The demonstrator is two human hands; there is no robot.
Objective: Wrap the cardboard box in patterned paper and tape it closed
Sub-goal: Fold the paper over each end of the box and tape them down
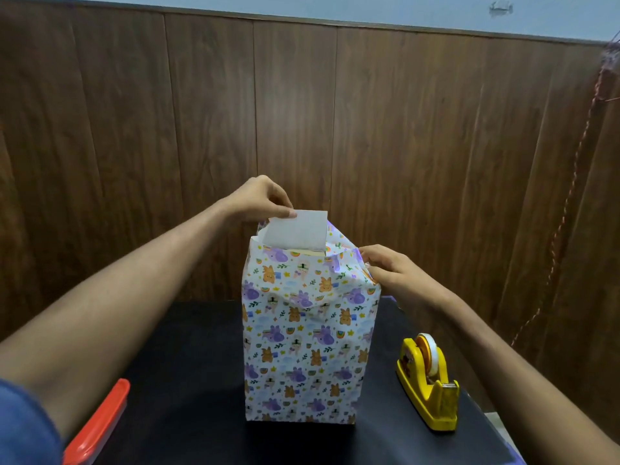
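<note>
Mostly wrapped: box (307, 347) stands upright mid-frame on the black table (188, 380), sides covered in patterned paper (335, 307), top end unfolded and untaped. Left hand (260, 198) pinches the white flap (298, 231); right hand (389, 268) grips the right paper corner. Yellow tape dispenser (429, 384) lower right, near the box, unobstructed. Red lid (97, 427) lower left.

both arms outstretched; left hand (260, 196) pinching, right hand (385, 268) gripping.
</note>
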